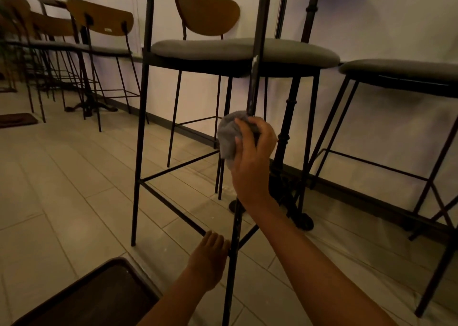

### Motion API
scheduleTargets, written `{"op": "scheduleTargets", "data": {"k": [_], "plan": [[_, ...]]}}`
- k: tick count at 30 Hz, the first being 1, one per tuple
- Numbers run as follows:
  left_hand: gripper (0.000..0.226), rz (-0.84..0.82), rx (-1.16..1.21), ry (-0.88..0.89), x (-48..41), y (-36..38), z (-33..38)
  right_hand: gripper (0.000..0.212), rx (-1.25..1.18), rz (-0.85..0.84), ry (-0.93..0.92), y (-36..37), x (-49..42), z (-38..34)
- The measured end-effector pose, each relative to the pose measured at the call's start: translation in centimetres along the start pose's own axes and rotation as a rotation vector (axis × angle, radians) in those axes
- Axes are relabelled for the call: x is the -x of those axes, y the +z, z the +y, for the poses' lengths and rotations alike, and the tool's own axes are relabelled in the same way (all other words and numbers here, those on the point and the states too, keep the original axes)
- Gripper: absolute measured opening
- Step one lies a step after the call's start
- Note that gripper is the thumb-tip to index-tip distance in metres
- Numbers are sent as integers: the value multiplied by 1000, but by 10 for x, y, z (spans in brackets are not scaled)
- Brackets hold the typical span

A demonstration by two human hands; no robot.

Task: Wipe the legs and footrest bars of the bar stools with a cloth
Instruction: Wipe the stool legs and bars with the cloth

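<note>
Two hands in my feed, both on the nearest bar stool's frame.

1. Right hand [252,152]: raised, clenched round a grey cloth [228,137]. The cloth is bunched round the front stool leg [259,28], and most of it bulges out left of the fingers.
2. Left hand [208,258]: below the right hand, fingers curled against the same leg, holding it just beside the joint where the footrest bar [173,208] meets it.
3. Front stool leg: thin black metal, running up past the right hand and out of the top of my view, and down past the left hand to the bottom edge. The metal has a pale scuffed patch above the right hand.
4. Footrest bar: black, slanting away left of the left hand to the stool's far-left leg.
5. Bar stool with a wooden back [205,11] and a grey padded seat: beyond the right hand, against the white wall.
6. Black cast pedestal [285,152]: just behind the right hand.
7. Second grey-seated stool [396,70]: right of the right hand.
8. Row of wooden-backed stools [99,18]: far left of both hands.
9. Dark brown rimmed panel [86,298]: lower left of the left hand. I cannot tell what it is.
10. Pale tiled floor [62,189]: under everything.
</note>
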State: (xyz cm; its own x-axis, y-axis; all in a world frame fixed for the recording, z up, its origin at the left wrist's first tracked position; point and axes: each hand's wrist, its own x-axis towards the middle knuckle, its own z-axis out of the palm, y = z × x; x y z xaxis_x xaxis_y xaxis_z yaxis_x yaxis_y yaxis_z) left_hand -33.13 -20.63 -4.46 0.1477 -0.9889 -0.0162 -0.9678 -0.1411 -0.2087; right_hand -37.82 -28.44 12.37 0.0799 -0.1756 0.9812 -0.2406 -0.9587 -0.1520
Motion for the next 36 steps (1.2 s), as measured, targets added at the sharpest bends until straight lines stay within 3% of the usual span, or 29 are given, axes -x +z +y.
{"op": "scheduleTargets", "data": {"k": [2,5,15,21,24,28,36], "plan": [[58,-7,-17,-2,-1,2,0,47,44,110,27,-1,-14,-2],[52,-7,-17,-15,-4,3,0,19,73,167,8,-1,-33,2],[53,32,-105,57,-5,5,-1,49,244,-123,-197,-3,-6,15],[57,-5,-133,51,-10,10,-2,66,161,-186,-120,11,-29,20],[57,-2,-110,26,-12,13,-2,53,134,-158,-124,6,-48,12],[53,14,-70,22,-12,15,-3,51,-11,-83,-145,1,-72,-2],[52,12,-66,24,-12,13,-3,56,137,-205,-104,-7,-66,-6]]}}
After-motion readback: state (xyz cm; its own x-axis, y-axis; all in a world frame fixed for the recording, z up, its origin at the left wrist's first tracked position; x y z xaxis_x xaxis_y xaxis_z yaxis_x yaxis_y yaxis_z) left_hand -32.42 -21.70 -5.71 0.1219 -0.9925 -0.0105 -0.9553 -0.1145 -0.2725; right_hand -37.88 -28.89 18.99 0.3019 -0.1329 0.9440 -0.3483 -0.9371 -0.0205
